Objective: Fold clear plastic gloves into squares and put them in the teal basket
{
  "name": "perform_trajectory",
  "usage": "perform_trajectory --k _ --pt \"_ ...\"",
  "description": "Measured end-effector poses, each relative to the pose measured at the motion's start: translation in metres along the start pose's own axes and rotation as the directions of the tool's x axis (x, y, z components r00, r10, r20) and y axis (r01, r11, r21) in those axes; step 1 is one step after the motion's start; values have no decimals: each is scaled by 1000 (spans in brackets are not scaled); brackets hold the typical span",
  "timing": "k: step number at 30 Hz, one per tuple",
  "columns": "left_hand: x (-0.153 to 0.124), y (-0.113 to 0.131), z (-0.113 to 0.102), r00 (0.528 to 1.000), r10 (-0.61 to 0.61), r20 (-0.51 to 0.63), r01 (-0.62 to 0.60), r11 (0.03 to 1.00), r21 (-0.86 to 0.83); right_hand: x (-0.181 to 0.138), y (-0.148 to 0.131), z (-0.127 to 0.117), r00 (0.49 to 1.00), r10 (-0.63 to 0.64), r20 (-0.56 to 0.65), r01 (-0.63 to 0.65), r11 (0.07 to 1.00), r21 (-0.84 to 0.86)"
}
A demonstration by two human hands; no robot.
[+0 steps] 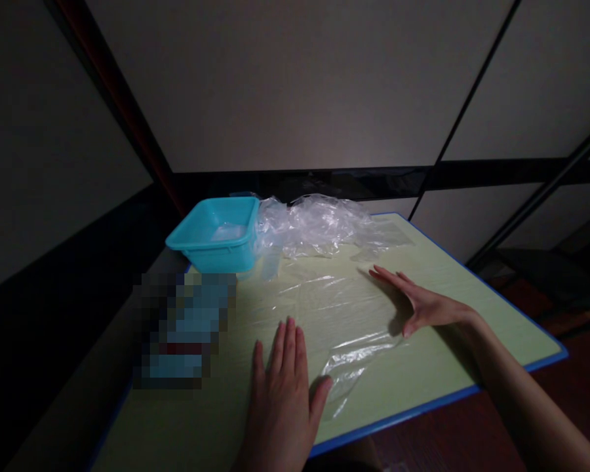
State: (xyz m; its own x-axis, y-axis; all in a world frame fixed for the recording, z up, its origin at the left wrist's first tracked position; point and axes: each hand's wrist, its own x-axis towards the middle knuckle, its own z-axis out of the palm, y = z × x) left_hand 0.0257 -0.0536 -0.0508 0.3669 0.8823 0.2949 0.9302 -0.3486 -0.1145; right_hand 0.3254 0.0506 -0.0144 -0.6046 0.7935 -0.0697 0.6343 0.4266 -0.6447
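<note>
A clear plastic bag (344, 305) lies spread out on the pale yellow table (452, 282). My left hand (282, 393) is laid out flat at the near left of the bag, fingers stretched forward and thumb apart. Over the bag's right side is my right hand (423, 305), turned on edge with its thumb away from the fingers and nothing in its grasp. The bag's near end is wrinkled and shiny between the two hands. Whether the right fingertips touch the plastic, I cannot tell.
At the back left stands a turquoise basin (216, 246) with something pale inside. A crumpled heap of clear plastic bags (324, 223) lies beside it. A blurred-out bluish object (191, 328) sits at the left edge. Blue edging (398, 419) borders the table, and cabinet panels (299, 85) rise behind.
</note>
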Motion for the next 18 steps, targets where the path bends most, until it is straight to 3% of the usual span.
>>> perform_trajectory --k 11,18 --pt "0 0 -2 1000 -4 7 4 1000 -12 2 -2 4 999 32 31 -28 989 -143" --pt "-1 0 -3 999 5 34 -5 1000 4 6 -9 0 984 122 134 -95 978 -188"
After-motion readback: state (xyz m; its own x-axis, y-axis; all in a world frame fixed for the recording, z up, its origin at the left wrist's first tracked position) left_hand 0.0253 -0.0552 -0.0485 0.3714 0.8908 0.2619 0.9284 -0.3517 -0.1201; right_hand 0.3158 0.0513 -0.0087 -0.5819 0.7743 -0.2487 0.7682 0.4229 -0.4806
